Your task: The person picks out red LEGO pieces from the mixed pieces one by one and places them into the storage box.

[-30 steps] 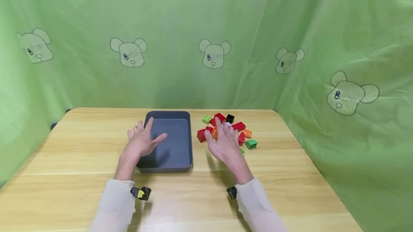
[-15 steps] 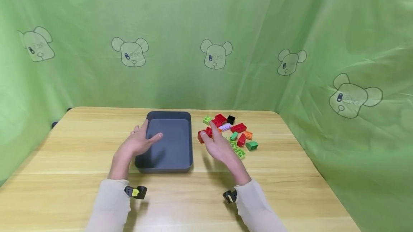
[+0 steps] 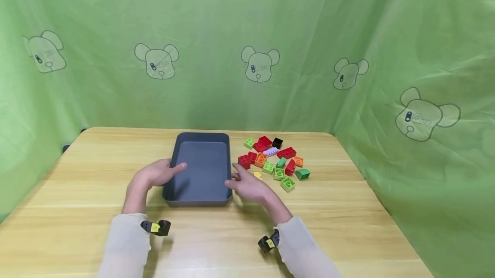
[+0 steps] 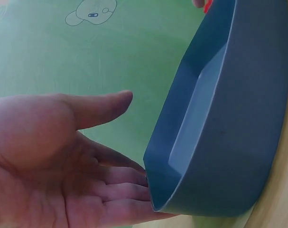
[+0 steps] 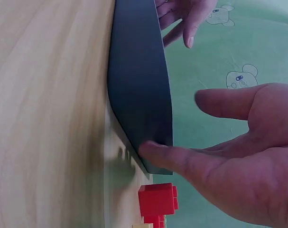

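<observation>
A dark grey rectangular tray lies on the table with nothing in it. At its left side is my left hand, thumb raised over the rim; in the left wrist view its extended fingers reach the outside of the tray wall. My right hand is at the right side, its thumb straight and apart from the rim. In the right wrist view, its index fingertip lies against the outer wall, though firm contact is hard to tell. Neither hand pinches the tray.
Right of the tray lie several loose toy bricks: red, orange, lime green, lilac, black, dark green and a partly hidden yellow brick. A green curtain hangs behind the wooden table.
Both hands have come down to the tray's sides. The right hand moved left and nearer, away from above the bricks; the left hand moved slightly left and nearer. The tray stays put.
</observation>
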